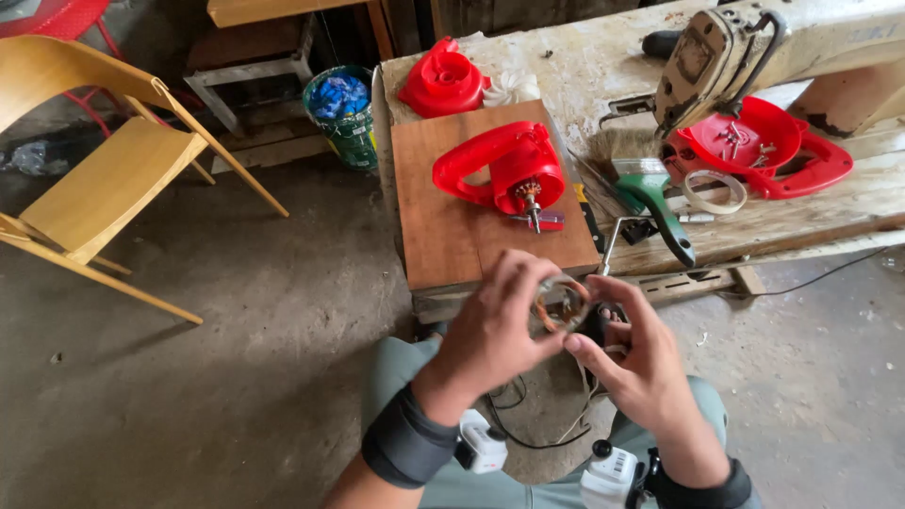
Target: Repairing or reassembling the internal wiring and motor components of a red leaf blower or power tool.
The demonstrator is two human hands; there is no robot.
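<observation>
Above the concrete floor [236, 311], just short of the counter [603, 66], we pinch a small, dense, copper-wound motor stator [563, 303] by its rigid rim, left hand [495, 335] and right hand [636, 363] both closed around it.

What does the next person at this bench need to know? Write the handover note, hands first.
Left hand: grips the round motor coil from its left side.
Right hand: pinches the same coil from the right, wires trailing below.
Red motor housing, shaft exposed, lies on the wooden board.
Red cover half holds loose screws; green-handled brush lies beside it.
Done: housing opened, coil out.
Left: coil not yet back in the housing; cover and screws still off.
</observation>
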